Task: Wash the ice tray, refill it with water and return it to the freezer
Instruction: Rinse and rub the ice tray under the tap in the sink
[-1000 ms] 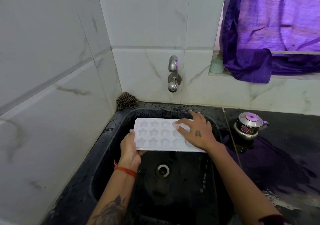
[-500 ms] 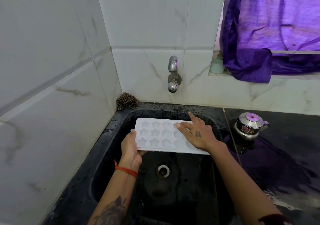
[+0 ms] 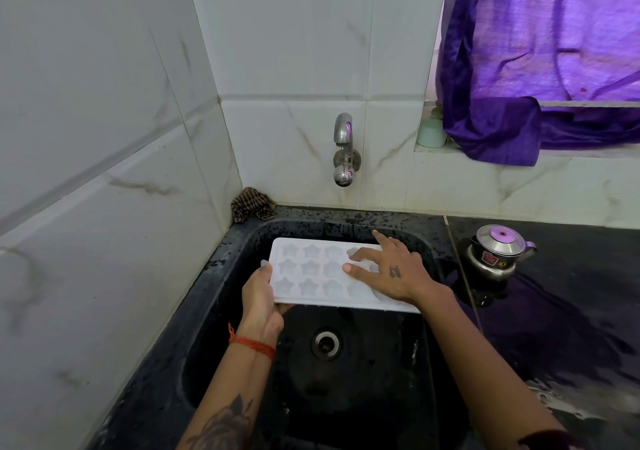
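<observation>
A white ice tray (image 3: 311,273) with star-shaped cells is held level above the black sink (image 3: 221,328), under the steel tap (image 3: 343,152). My left hand (image 3: 261,297) grips the tray's left end, thumb on top and fingers beneath. My right hand (image 3: 388,271) lies flat on the tray's right half with fingers spread, touching the cells and covering them. No water runs from the tap. The drain (image 3: 325,343) shows below the tray.
A crumpled checked cloth (image 3: 252,204) sits in the back left corner of the sink ledge. A small steel kettle (image 3: 497,252) stands on the wet dark counter (image 3: 571,311) at right. A pale green cup (image 3: 431,133) and a purple curtain (image 3: 540,69) are on the window ledge.
My right hand has slid a little leftward over the cells, fingers shifting. The tray and left hand have stayed almost in place.
</observation>
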Demonstrator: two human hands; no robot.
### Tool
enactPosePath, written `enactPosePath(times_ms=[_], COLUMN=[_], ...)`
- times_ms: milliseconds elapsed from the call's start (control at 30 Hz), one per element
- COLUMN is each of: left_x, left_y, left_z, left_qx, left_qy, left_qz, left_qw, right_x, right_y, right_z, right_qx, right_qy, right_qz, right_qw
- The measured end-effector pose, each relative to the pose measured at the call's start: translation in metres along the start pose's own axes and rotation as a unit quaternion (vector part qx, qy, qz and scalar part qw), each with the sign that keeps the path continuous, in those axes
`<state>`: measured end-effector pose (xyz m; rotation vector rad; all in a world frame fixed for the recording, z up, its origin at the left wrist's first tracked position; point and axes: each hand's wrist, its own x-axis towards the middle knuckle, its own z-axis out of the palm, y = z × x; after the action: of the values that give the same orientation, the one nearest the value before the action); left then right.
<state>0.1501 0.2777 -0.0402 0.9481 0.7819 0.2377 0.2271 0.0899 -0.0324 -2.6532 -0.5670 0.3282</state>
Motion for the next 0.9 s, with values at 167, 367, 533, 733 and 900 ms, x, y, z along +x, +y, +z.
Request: enactPosePath(times_ms=[167, 367, 533, 733, 900], left_x=[0.0, 0.0, -0.002, 0.0, -0.001], left_y=[-0.002, -0.005, -0.005, -0.004, -0.004], left_z=[-0.001, -0.001, 0.002, 0.004, 0.005], left_qx=[0.0, 0.004, 0.003, 0.008, 0.009], left_qy=[-0.002, 0.002, -0.001, 0.006, 0.011], left_qz=[-0.001, 0.0, -0.008, 0.004, 0.0], left_qw=[1.0, 1.0, 1.0, 1.0, 1.0], right_x=[-0.001, -0.003, 0.005, 0.008, 0.007], right_y=[0.002, -0.006, -0.017, -0.023, -0.02], right_z=[0.004, 0.005, 0.009, 0.012, 0.008], right_qx=[0.004, 0.0, -0.058, -0.046, -0.036], right_qy=[0.006, 0.057, 0.018, -0.003, -0.006], right_qz=[0.004, -0.042, -0.039, -0.038, -0.037], right_qw=[1.0, 0.998, 0.997, 0.998, 0.999])
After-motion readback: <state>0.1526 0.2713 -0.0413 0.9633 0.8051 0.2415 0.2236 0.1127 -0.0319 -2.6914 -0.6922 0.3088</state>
